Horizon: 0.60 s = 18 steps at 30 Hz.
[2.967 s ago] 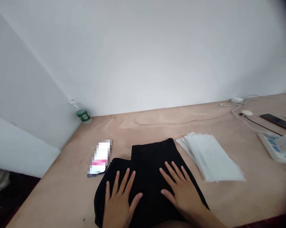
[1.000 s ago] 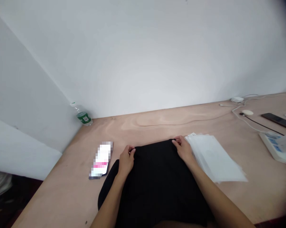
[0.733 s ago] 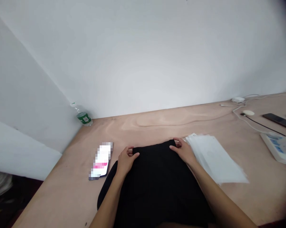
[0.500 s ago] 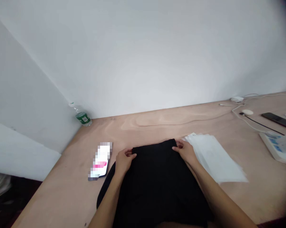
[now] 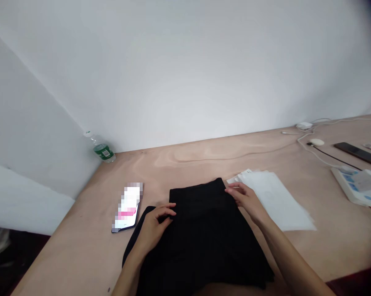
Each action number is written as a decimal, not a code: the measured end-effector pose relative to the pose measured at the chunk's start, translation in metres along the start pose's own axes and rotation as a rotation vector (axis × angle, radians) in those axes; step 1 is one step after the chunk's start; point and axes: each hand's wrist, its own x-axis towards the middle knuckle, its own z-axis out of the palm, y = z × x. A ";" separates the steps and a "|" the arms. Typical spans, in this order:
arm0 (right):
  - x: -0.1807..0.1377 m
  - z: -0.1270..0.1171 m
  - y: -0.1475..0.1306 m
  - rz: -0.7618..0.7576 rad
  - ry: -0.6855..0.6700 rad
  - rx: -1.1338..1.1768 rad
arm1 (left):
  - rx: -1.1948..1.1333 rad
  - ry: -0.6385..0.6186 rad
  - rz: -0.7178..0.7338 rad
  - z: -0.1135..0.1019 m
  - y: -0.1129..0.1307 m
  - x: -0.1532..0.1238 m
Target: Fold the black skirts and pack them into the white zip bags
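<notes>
Both hands have slid back from the far corners of the black cloth garment point(image 5: 203, 234), and the whole view has dipped slightly. The garment lies flat on the desk point(image 5: 65, 250), its long axis running from the person's body toward the back wall with a slight lean. Its squared far end points at the wall, and it widens and spills out of view at the near end. A dark flap sticks out along its left side.

The left hand point(image 5: 154, 226) is curled over the garment's left edge, partway down from the far corner, though whether it is pinching the cloth is impossible to say from here. The right hand point(image 5: 247, 201) lies loosely open on the right edge near the far corner, with no visible pinch, just beside a stack of white papers point(image 5: 274, 197).

Left of the flap, a phone with a pixelated screen point(image 5: 126, 207) lies at an angle. Farther right on the desk are a power strip point(image 5: 354, 185), a dark phone point(image 5: 356, 153), and a small white oval object point(image 5: 317, 142) among white cables point(image 5: 305, 139). A green-labelled water bottle point(image 5: 100, 149) stands in the back corner against the white wall point(image 5: 185, 70).
</notes>
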 end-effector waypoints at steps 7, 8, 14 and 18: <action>0.004 0.005 0.017 -0.138 0.060 -0.147 | 0.125 0.027 0.080 0.000 -0.005 -0.006; 0.004 0.006 0.018 -0.161 0.064 -0.169 | 0.149 0.031 0.089 0.000 -0.004 -0.007; 0.002 0.012 0.022 -0.294 0.107 -0.327 | 0.296 0.038 0.159 0.007 0.003 -0.015; 0.000 0.014 0.021 -0.390 0.149 -0.492 | 0.388 0.046 0.208 0.009 0.002 -0.019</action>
